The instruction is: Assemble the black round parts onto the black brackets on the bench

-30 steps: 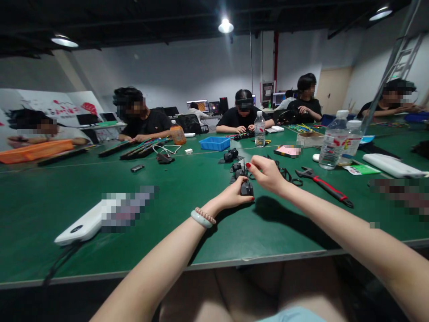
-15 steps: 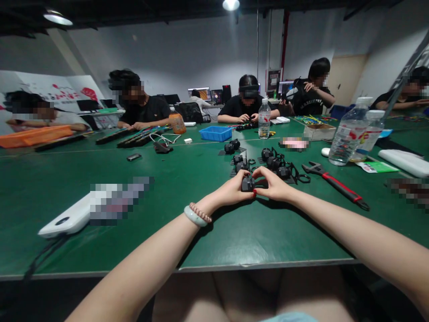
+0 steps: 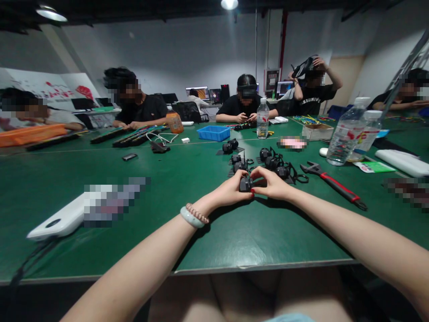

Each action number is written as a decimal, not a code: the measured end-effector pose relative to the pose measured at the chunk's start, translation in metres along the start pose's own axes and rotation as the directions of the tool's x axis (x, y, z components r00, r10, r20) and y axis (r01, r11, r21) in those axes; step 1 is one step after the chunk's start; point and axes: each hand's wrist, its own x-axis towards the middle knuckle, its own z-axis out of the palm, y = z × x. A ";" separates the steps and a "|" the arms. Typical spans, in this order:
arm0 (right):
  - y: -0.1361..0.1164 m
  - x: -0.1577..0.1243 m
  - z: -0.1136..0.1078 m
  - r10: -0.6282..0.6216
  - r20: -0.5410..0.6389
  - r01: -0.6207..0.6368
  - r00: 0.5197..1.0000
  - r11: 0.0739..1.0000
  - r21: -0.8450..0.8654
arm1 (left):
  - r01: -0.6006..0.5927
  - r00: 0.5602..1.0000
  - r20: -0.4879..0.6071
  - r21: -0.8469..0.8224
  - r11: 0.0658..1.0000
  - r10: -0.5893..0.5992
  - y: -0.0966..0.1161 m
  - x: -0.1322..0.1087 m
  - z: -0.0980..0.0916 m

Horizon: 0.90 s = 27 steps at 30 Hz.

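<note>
Both my hands meet over a small black part (image 3: 248, 184) resting on the green table (image 3: 174, 179). My left hand (image 3: 231, 192), with two bracelets on its wrist, pinches the part from the left. My right hand (image 3: 273, 184), nails painted red, grips it from the right with curled fingers. Just beyond my hands lie several more small black parts (image 3: 272, 164) and black rings in a loose cluster.
A red-handled adjustable wrench (image 3: 331, 184) lies to the right, with water bottles (image 3: 345, 132) behind it. A white device (image 3: 56, 221) with a cable sits at left. A blue tray (image 3: 213, 132) and another bottle (image 3: 262, 118) stand farther back. Several people sit around the table.
One second ago my right hand was raised above the part; it has come down and now grips it together with my left. A person at the back has lifted something to the head.
</note>
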 end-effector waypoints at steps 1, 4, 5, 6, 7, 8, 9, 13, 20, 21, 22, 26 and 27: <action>0.000 0.000 -0.001 0.004 0.001 -0.004 1.000 1.000 -0.012 | 0.000 1.000 -0.001 -0.006 1.000 0.000 0.000 0.000 0.000; 0.000 0.000 -0.002 0.015 0.007 -0.014 1.000 0.999 -0.039 | 0.000 1.000 0.000 -0.024 1.000 0.000 0.000 0.000 -0.001; 0.000 0.000 -0.003 0.019 0.009 -0.019 1.000 0.999 -0.044 | 0.001 1.000 0.004 -0.027 1.000 -0.001 0.001 0.000 -0.001; 0.000 0.000 -0.003 0.025 0.011 -0.024 1.000 0.999 -0.049 | 0.002 1.000 0.007 -0.030 1.000 -0.001 0.001 -0.001 -0.001; 0.000 0.000 -0.004 0.031 0.013 -0.030 0.999 0.998 -0.053 | 0.003 1.000 0.007 -0.033 0.999 -0.003 0.001 -0.001 -0.001; 0.000 0.000 -0.004 0.037 0.016 -0.036 0.999 0.998 -0.058 | 0.005 1.000 0.006 -0.036 0.999 -0.005 0.001 -0.001 -0.001; 0.001 0.000 -0.004 0.043 0.018 -0.041 0.999 0.997 -0.062 | 0.008 1.000 0.005 -0.040 0.999 -0.007 0.001 -0.001 -0.002; 0.002 0.001 -0.004 0.061 0.018 -0.060 0.998 0.997 -0.058 | 0.023 1.000 0.006 -0.049 0.999 -0.023 0.002 0.000 -0.002; 0.002 0.003 -0.003 0.088 0.030 -0.087 0.996 0.996 -0.035 | 0.024 1.000 0.013 -0.038 0.999 -0.024 0.003 0.000 -0.003; 0.002 0.003 -0.003 0.090 0.030 -0.089 0.995 0.995 -0.037 | 0.026 1.000 0.013 -0.033 0.999 -0.026 0.003 0.000 -0.003; 0.003 0.003 -0.003 0.095 0.029 -0.094 0.995 0.995 -0.039 | 0.030 0.999 0.013 -0.027 0.999 -0.030 0.003 0.000 -0.003; 0.003 0.003 -0.002 0.113 0.025 -0.111 0.993 0.992 -0.066 | 0.045 0.999 0.020 -0.021 0.999 -0.045 0.002 0.001 -0.002; 0.003 0.003 -0.002 0.114 0.026 -0.112 0.993 0.991 -0.076 | 0.044 0.999 0.022 -0.022 0.999 -0.043 0.002 0.001 -0.002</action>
